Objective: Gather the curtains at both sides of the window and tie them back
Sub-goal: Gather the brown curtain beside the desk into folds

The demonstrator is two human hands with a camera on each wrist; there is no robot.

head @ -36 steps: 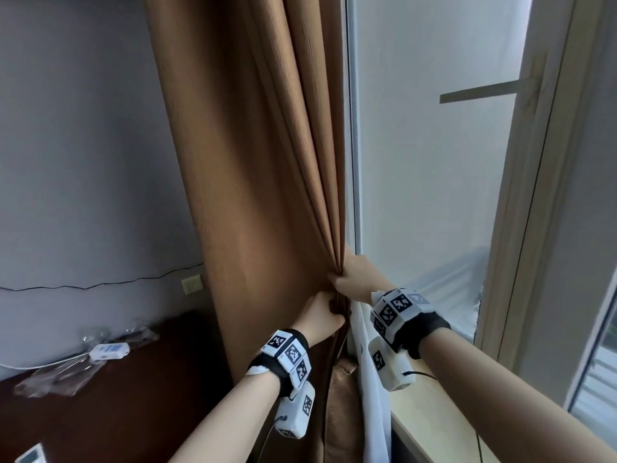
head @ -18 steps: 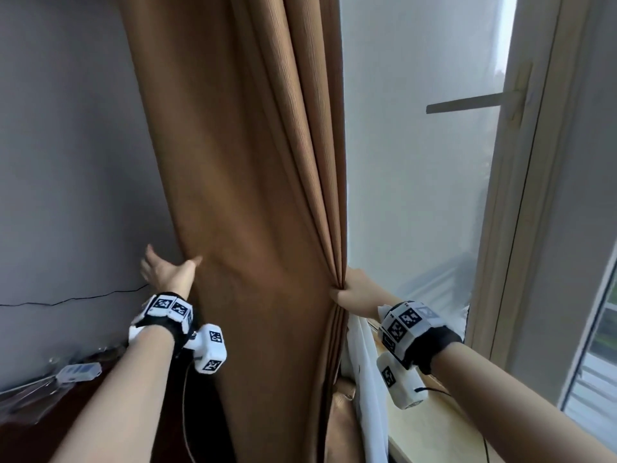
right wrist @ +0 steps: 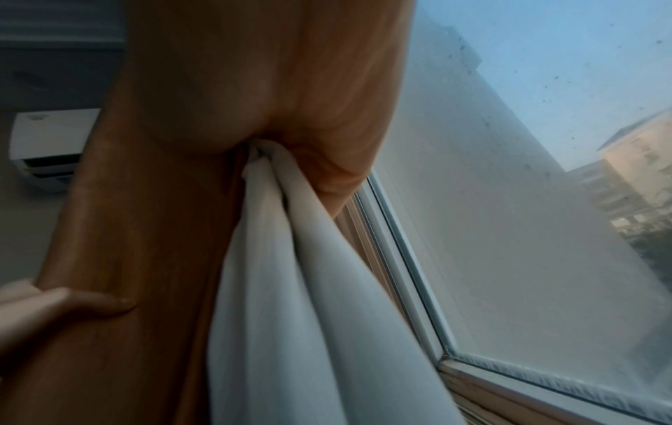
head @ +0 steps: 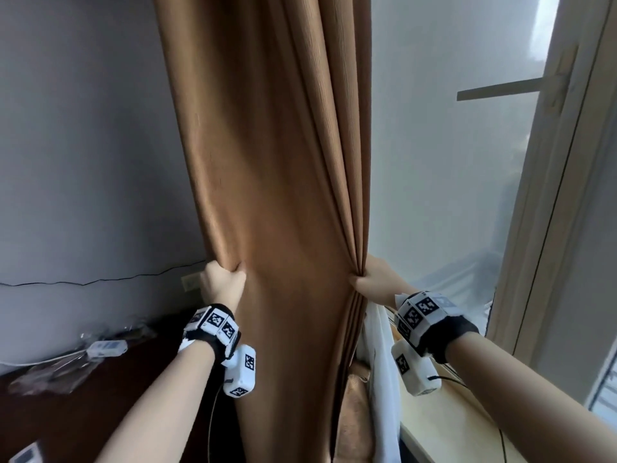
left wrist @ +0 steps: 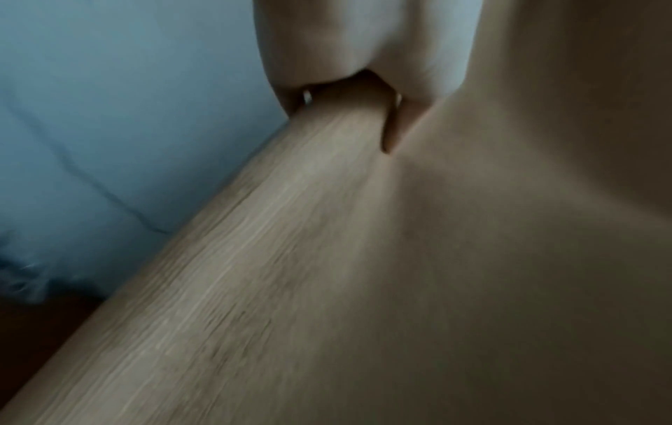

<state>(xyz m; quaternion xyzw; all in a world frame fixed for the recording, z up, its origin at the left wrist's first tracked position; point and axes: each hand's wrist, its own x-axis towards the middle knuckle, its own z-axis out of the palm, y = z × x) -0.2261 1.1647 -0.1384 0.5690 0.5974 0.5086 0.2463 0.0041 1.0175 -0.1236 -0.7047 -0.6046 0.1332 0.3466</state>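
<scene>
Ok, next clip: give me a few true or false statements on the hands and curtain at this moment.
1. The left hand grips the brown curtain at its wall-side edge. True.
2. The right hand hangs free of the fabric. False: it holds the bunched folds on the window side.
3. A white curtain hangs beside the brown one. True.
4. The curtain is already tied back. False: no tie is visible around it.

Curtain (head: 277,195) hangs between wall (head: 83,145) on left and window (head: 434,162) on right, with sheer (head: 380,362) behind its right edge above the sill (head: 444,426).
</scene>
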